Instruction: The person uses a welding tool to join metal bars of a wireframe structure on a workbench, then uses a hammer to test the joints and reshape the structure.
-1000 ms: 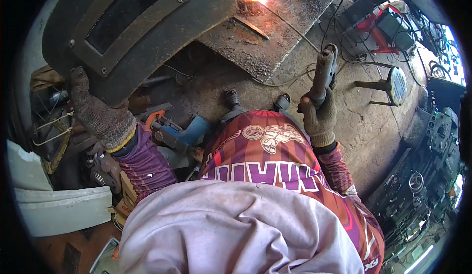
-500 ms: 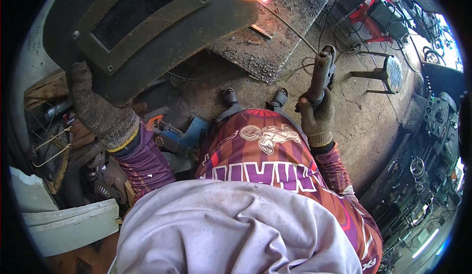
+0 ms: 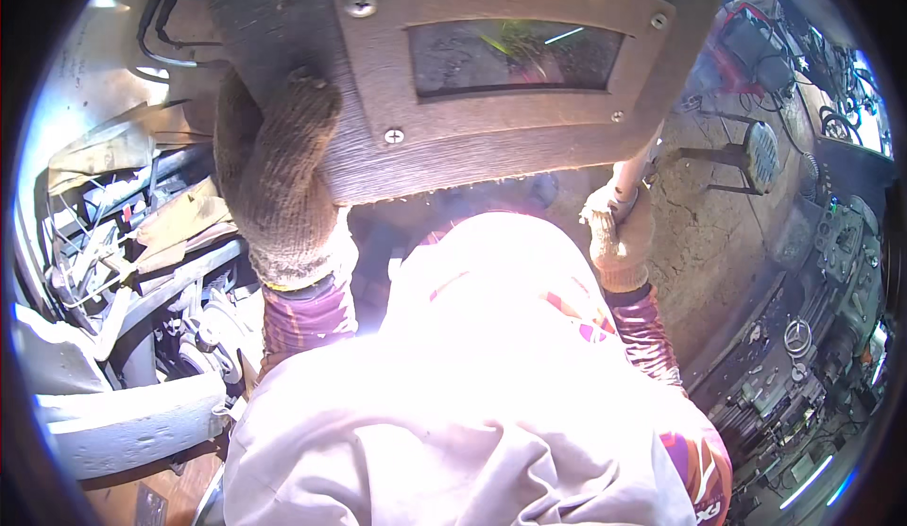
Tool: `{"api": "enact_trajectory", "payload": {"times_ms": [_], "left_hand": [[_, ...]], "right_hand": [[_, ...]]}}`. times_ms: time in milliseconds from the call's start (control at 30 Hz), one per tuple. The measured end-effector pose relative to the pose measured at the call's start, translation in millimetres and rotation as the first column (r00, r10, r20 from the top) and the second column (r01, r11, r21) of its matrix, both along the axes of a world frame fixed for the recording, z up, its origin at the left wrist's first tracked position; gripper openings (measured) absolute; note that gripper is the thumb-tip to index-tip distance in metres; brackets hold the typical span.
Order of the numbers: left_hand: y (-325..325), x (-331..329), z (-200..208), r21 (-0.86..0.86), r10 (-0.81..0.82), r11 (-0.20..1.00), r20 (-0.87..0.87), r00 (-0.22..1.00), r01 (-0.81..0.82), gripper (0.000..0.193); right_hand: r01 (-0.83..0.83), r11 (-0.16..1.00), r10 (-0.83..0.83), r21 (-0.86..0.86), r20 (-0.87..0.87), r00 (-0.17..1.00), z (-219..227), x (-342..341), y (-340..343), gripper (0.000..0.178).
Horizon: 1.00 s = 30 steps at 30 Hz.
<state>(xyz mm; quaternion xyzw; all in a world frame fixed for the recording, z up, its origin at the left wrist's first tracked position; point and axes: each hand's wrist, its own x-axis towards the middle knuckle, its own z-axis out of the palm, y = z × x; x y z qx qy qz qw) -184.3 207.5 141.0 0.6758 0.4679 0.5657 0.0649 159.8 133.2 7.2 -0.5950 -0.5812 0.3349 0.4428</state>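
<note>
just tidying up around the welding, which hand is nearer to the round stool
Right. The right hand is left of the round stool and lower in the picture; the left hand is much farther left, holding the welding shield.

- Left hand (image 3: 279,162): shifted nearer right hand (image 3: 624,233).
- Shield (image 3: 510,139): now spans between both grips, hiding bench and holder (image 3: 631,175)'s far end.
- Shirt (image 3: 501,271), between grips: glared white.
</note>
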Motion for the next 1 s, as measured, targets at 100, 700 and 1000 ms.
{"api": "enact_trajectory", "payload": {"times_ms": [100, 700, 1000], "left_hand": [[-2, 0, 6, 0.097, 0.087, 0.993, -0.245, 0.966, -0.064, 0.030], [-11, -38, -15, 0.439, 0.483, 0.876, -0.781, 0.397, -0.202, 0.029], [-7, -24, -6, 0.074, -0.111, 0.987, -0.311, 0.944, 0.140, 0.031]], "right_hand": [[-0.026, 0.998, 0.026, -0.051, -0.002, 1.000, 6, -6, 1, 0.034], [-0.080, 0.997, 0.077, -0.008, -0.198, 0.977, -1, -7, 4, 0.021], [-0.089, 0.996, 0.090, 0.024, -0.014, 0.996, 2, 0, 5, 0.034]]}}
